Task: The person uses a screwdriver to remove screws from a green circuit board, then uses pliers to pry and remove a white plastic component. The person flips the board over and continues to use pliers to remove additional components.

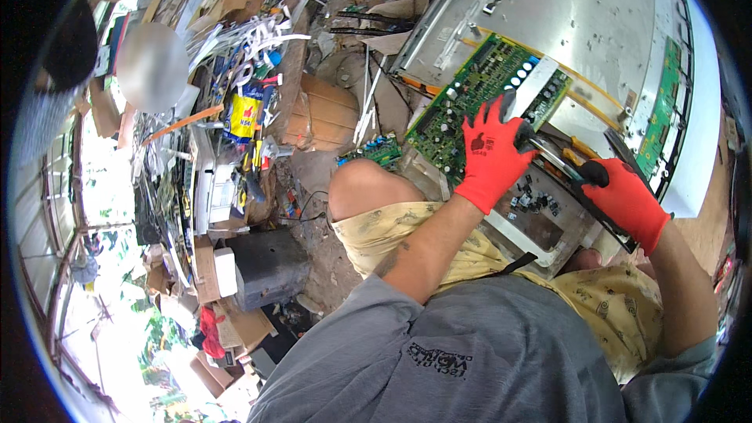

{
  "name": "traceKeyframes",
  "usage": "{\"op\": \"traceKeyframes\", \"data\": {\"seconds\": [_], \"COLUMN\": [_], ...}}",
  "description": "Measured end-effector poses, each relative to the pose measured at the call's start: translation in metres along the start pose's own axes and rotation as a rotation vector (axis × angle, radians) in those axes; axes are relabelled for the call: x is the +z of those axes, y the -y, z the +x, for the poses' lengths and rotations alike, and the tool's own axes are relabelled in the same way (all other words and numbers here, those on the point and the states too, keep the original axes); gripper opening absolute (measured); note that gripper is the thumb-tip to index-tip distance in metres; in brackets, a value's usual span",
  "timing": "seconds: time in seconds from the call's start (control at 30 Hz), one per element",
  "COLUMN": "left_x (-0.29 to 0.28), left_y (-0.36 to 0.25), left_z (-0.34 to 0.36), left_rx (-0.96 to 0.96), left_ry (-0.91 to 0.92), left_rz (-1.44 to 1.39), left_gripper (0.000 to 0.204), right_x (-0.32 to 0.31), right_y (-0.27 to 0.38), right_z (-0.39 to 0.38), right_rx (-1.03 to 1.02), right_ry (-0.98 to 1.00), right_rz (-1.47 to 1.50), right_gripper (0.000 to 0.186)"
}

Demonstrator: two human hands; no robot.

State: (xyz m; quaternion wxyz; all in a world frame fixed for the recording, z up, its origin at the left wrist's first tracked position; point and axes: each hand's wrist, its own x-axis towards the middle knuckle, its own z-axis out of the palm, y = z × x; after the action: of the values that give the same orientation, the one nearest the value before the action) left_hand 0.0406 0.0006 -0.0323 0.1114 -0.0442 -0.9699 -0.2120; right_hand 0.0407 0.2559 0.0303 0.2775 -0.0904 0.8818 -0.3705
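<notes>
- Head view is showing two hands in red gloves with black fingertips working over a green circuit board (476,78).
- Circuit board is lying at the near left part of a large silver metal panel (580,16), carrying many small components and a pale metal bar (539,86) toward its right end.
- Left hand (497,149) is resting over the board's near right part, its fingers partly spread and bent; whether its thumb side is also pinching the tool's tip, I cannot tell.
- Right hand (623,196) is closing around a tool (558,159) with a shiny metal shaft, which is pointing left toward the left hand; its exact kind is partly hidden.
- Small dark parts (534,202) are sitting in a loose cluster nearer the person, just right of the left wrist, inside a shallow light-rimmed tray (513,233).
- Narrow green board (662,102) is running along the panel's right side.
- Smaller green board (374,152) is lying left of the main one, near the person's bare knee (370,188).
- Brown cardboard (325,113) is lying farther left, beside heaped white strips (254,47).
</notes>
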Motion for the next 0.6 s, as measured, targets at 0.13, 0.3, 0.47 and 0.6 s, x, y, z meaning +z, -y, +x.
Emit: {"op": "traceKeyframes", "data": {"seconds": [0.13, 0.3, 0.47, 0.6], "left_x": [-0.016, -0.013, -0.006, 0.006], "left_y": [-0.004, -0.013, -0.005, -0.011], "left_z": [-0.001, 0.013, 0.009, 0.006], "left_rx": [0.118, 0.109, 0.098, 0.133], "left_ry": [0.039, -0.011, -0.037, -0.008], "left_rz": [0.061, -0.043, -0.103, -0.316], "left_gripper": [0.041, 0.041, 0.044, 0.032], "right_x": [0.000, -0.012, -0.001, 0.000], "right_y": [0.010, 0.009, 0.001, 0.002], "right_z": [0.002, 0.007, 0.041, 0.022], "right_rx": [-0.117, -0.112, -0.048, -0.091], "right_ry": [-0.027, 0.168, 0.201, -0.024], "right_rz": [-0.245, -0.049, -0.016, -0.027], "right_gripper": [0.046, 0.046, 0.051, 0.042]}}
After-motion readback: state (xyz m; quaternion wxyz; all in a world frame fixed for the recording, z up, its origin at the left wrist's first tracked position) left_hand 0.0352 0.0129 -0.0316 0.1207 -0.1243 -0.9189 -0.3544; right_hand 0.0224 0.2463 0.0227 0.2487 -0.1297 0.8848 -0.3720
